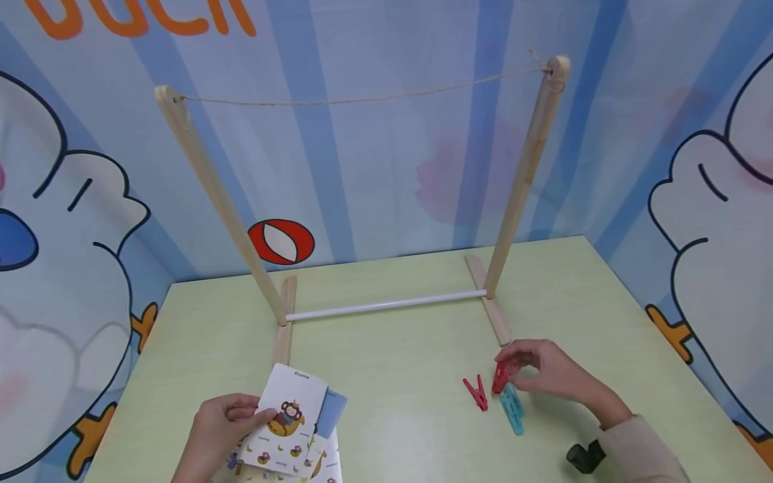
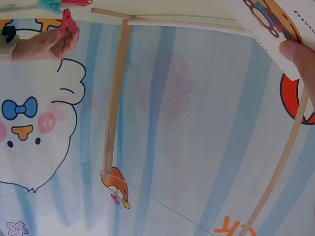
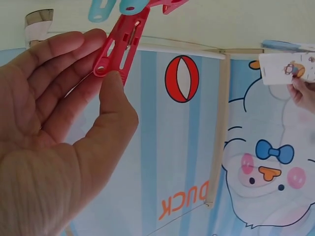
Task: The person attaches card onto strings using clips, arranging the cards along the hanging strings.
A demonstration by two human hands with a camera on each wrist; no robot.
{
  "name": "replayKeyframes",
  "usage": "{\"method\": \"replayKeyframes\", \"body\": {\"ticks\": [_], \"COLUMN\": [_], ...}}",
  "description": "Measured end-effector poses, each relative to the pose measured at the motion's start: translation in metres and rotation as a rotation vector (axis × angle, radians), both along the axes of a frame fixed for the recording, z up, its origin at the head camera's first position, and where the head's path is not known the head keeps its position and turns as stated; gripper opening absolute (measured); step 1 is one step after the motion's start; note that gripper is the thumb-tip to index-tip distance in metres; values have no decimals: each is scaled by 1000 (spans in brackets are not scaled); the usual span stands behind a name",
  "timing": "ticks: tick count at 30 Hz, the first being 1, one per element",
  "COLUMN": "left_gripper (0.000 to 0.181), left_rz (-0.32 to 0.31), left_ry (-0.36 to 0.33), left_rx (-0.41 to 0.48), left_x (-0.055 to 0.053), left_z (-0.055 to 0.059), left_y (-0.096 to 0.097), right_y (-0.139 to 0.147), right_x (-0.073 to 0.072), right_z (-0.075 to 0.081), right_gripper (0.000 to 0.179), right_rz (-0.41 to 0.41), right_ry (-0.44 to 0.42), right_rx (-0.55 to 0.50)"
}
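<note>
My left hand [image 1: 222,428] holds a white card [image 1: 296,386] with a monkey picture at the front left, thumb on its face. Other printed cards [image 1: 326,463] and a blue one [image 1: 331,410] show under it. Over the table at the right, my right hand [image 1: 543,369] pinches a red clothespin [image 3: 123,46] between thumb and fingers. Light-blue clothespins [image 1: 512,409] lie just below that hand, and a second red clothespin [image 1: 477,392] rests to their left. In the left wrist view the left thumb [image 2: 298,55] presses on the card's edge.
Behind the hands stands a wooden frame with two leaning posts [image 1: 522,181], a string [image 1: 362,100] between their tops and a white rod [image 1: 386,304] low down. A small black object [image 1: 586,457] lies by the right sleeve. A printed cloth backdrop [image 1: 386,168] hangs behind the table.
</note>
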State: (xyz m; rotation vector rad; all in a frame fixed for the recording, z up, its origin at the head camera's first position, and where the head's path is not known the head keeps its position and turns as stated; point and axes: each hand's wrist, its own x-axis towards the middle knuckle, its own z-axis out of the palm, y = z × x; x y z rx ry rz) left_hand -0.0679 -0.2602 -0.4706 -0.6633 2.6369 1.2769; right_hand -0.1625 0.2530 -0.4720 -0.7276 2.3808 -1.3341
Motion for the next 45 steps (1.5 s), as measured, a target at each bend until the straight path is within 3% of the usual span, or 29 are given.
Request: {"method": "replayKeyframes", "body": {"ticks": [12, 22, 35, 41, 45], "left_gripper": [60, 54, 49, 48, 47], "left_rz": [8, -27, -87, -96, -115], "left_ry": [28, 89, 201, 225, 264], "left_rx": [45, 96, 199, 201, 220], "left_x": [-6, -15, -30, -40, -47], "left_z": [15, 24, 38, 45, 51], "left_y": [10, 19, 34, 45, 51], "right_y": [2, 5, 11, 11, 9], "right_x": [-4, -12, -20, -21, -23], "right_z": [8, 18, 30, 40, 51], "right_gripper": [35, 30, 31, 31, 31], "right_rz": [4, 46, 151, 108, 61], "right_ry": [9, 93, 31, -13, 8], "right_rx": [2, -19, -260, -279, -250]}}
